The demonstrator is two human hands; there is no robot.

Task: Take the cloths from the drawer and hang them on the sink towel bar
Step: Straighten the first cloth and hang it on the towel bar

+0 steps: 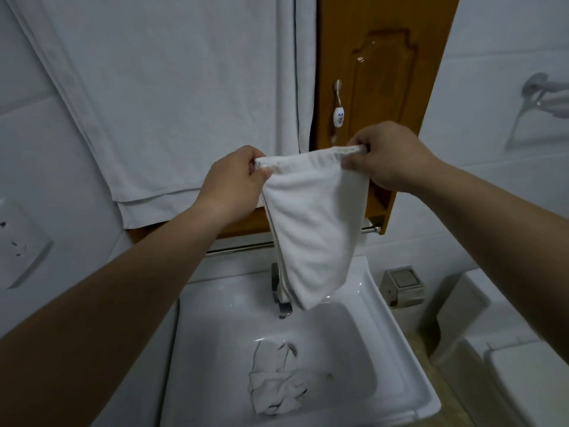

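A white cloth [314, 223] hangs folded in the air above the sink [397, 343]. My left hand [234, 183] pinches its top left corner and my right hand [388, 155] pinches its top right corner, stretching the upper edge between them. The cloth's lower end dangles in front of the faucet [281, 303]. Behind the cloth runs the chrome towel bar [237, 248] under the wooden cabinet, with its right end [371, 230] showing past the cloth. A second crumpled white cloth [274, 386] lies in the sink basin over the drain.
A large white towel [172, 94] hangs on the wall at the upper left, beside the wooden cabinet door [378, 72] with a ceramic handle. A wall socket [18, 241] is at the left. A toilet-paper holder [401, 286] and toilet [508, 349] stand to the right.
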